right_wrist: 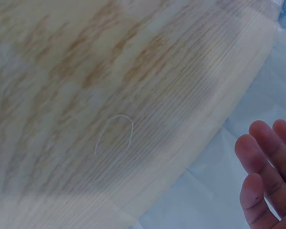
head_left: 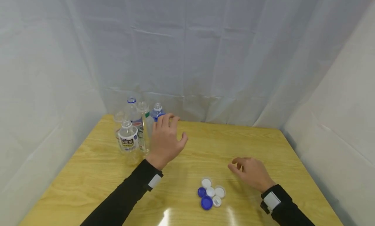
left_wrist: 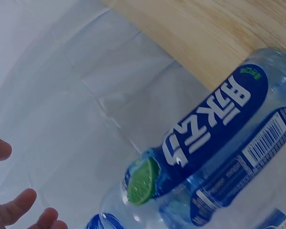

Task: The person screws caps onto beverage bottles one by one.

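In the head view, the left hand [head_left: 167,136], grip wide, partly hides a blue bottle [head_left: 157,112] at the worktop's [head_left: 234,138] back left; the right hand [head_left: 252,172], grip relaxed and narrower, is near caps [head_left: 210,191]. Left wrist: a lime-labelled bottle's [left_wrist: 205,129] neck is cut off. Right wrist: the hand is cropped.

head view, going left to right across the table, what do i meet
Front clear plastic bottle with printed label → bare left hand → cluster of round blue and white plastic caps → bare right hand.
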{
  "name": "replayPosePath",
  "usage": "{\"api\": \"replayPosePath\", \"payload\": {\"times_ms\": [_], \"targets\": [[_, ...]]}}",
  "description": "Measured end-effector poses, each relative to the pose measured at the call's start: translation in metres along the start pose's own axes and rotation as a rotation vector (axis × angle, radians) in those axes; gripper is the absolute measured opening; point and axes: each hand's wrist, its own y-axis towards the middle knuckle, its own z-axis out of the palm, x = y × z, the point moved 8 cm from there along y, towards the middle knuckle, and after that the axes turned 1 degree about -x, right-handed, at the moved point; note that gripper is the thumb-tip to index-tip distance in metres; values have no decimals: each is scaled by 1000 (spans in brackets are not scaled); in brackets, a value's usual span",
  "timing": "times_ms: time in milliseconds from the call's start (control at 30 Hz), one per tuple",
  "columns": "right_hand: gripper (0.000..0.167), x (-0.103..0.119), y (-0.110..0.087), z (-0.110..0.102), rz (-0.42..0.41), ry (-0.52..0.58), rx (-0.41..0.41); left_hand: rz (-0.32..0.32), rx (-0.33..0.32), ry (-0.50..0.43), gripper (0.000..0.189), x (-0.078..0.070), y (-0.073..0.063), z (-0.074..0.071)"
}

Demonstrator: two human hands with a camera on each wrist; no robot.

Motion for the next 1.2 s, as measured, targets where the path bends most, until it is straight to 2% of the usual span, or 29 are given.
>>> {"api": "replayPosePath", "payload": {"times_ms": [133,267,700,1000,1200], "targets": [[39,1,-1,-1,-11,-1,-11,-20,-55,-19,43,8,0,-8],[33,5,-3,-4,-22,8,-35,-45,-70,-45,45,15,0,-12],[25,16,-15,1,-38,36,-52,-138,-23,-89,62,34,-8,-1],[30,20,-16,0,-62,36,-68,-206,23,-120,73,46,-13,5],[27,23,-17,1,-72,49,-81,-227,54,-131,79,50,-16,10]]}}
